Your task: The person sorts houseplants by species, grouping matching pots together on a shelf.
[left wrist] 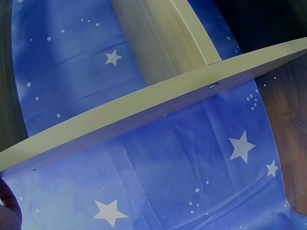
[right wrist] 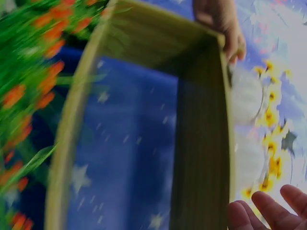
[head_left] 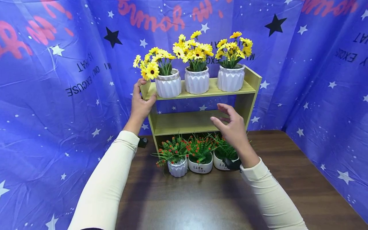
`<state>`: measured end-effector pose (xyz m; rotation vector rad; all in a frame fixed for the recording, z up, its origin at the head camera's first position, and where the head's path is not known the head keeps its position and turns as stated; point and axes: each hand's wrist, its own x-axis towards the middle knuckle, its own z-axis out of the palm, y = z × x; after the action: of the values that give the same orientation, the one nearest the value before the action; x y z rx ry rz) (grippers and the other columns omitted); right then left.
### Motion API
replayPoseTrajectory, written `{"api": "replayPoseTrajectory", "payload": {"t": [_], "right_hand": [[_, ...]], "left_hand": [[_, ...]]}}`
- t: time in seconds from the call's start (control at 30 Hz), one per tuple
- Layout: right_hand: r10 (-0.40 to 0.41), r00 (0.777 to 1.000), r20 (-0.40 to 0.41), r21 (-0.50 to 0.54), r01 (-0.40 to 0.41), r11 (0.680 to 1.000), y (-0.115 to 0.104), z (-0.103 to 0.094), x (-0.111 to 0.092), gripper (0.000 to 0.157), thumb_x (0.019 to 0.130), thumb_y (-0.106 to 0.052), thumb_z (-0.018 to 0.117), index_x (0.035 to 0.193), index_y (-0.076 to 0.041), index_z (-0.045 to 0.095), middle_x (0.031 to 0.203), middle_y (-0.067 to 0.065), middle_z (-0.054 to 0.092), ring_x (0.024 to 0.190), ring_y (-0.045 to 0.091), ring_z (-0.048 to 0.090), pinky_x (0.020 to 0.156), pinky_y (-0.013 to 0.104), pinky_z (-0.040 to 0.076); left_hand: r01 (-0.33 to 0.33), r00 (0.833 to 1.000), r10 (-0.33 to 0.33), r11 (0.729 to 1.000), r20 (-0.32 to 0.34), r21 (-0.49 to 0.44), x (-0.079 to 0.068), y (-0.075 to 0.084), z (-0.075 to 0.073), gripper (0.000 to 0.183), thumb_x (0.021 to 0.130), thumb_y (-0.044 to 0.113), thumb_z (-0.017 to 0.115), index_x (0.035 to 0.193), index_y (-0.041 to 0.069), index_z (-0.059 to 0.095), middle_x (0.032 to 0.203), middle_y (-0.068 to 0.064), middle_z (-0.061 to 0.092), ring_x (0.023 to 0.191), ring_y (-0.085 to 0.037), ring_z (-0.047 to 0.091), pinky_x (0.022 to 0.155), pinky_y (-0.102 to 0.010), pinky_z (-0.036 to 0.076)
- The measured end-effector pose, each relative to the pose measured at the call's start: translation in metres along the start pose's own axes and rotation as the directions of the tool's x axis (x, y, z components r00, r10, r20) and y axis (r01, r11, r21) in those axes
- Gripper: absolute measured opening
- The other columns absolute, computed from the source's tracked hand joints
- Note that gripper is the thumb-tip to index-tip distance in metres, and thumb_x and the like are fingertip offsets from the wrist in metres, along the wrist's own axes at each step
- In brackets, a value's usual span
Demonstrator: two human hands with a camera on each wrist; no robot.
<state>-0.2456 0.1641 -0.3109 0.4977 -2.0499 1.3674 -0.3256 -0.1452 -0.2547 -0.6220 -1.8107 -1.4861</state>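
My left hand (head_left: 140, 105) grips the upper left side of a light wooden shelf (head_left: 184, 123), thumb at the front edge and fingers by the side panel. In the left wrist view, just a bit of that hand (left wrist: 8, 211) shows at the lower left, beside the panel edge. My right hand (head_left: 234, 127) hovers before the shelf's right half, its fingers loosely bent and holding nothing. On the top board stand a left pot (head_left: 168, 86), a middle pot (head_left: 196, 81) and a right pot (head_left: 231, 79), all white and ribbed, with yellow flowers.
Below, on the brown table (head_left: 184, 201), stand a ribbed white pot (head_left: 177, 167) and two oval "Life" pots, the middle one (head_left: 200, 166) and the right one (head_left: 219, 163), with grassy red-flowered plants. A blue starry cloth (head_left: 69, 127) hangs behind and at both sides.
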Motion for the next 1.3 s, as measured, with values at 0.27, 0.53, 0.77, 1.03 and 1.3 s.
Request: {"api": "replayPoseTrajectory", "payload": {"t": [0.27,0.53,0.77,1.03,1.3], "right_hand": [[0.054,0.993,-0.107,-0.088,-0.064,0.994,0.037,-0.052,-0.042,0.048,0.086,-0.003,0.074,0.131,0.001,0.058,0.128,0.018,0.063,0.112,0.018,0.061,0.088,0.028,0.053],[0.171,0.964,-0.201,-0.104,-0.194,0.975,0.059,-0.08,-0.077,0.046,0.087,-0.002,0.073,0.13,0.003,0.059,0.127,0.019,0.062,0.098,-0.004,0.06,0.086,0.014,0.049],[0.265,0.942,-0.205,-0.153,-0.298,0.942,0.091,-0.082,-0.109,0.048,0.088,-0.011,0.074,0.132,0.002,0.057,0.127,0.019,0.061,0.108,0.004,0.059,0.084,0.011,0.047],[0.404,0.905,-0.134,-0.12,-0.42,0.9,0.123,-0.064,-0.134,0.056,0.09,-0.018,0.074,0.135,0.005,0.05,0.133,0.025,0.056,0.12,0.039,0.055,0.088,0.013,0.047],[0.533,0.846,-0.006,-0.094,-0.531,0.842,0.149,-0.048,-0.146,0.067,0.091,-0.026,0.073,0.14,0.007,0.041,0.142,0.029,0.046,0.132,0.041,0.044,0.103,0.05,0.042]], "left_hand": [[-0.024,1.0,0.024,0.999,-0.005,-0.029,0.0,-0.002,0.0,0.05,0.081,-0.011,0.064,0.126,-0.013,0.042,0.147,-0.026,0.04,0.132,-0.041,0.039,0.106,-0.054,0.034],[-0.034,0.999,0.034,0.999,-0.004,-0.03,0.001,0.0,0.0,0.049,0.081,-0.012,0.064,0.125,-0.014,0.042,0.147,-0.027,0.039,0.132,-0.043,0.04,0.106,-0.053,0.033],[0.002,1.0,-0.002,1.0,0.001,-0.009,-0.001,0.002,0.0,0.049,0.082,-0.009,0.064,0.127,-0.012,0.042,0.149,-0.025,0.039,0.134,-0.038,0.04,0.107,-0.049,0.034],[0.016,1.0,-0.016,1.0,-0.005,-0.003,-0.001,0.002,0.0,0.05,0.083,-0.009,0.065,0.128,-0.011,0.043,0.15,-0.023,0.038,0.135,-0.033,0.04,0.109,-0.046,0.033],[0.005,1.0,-0.005,1.0,-0.01,0.005,-0.001,0.001,0.0,0.05,0.083,-0.008,0.065,0.128,-0.011,0.044,0.149,-0.023,0.04,0.135,-0.032,0.04,0.11,-0.045,0.032]]}}
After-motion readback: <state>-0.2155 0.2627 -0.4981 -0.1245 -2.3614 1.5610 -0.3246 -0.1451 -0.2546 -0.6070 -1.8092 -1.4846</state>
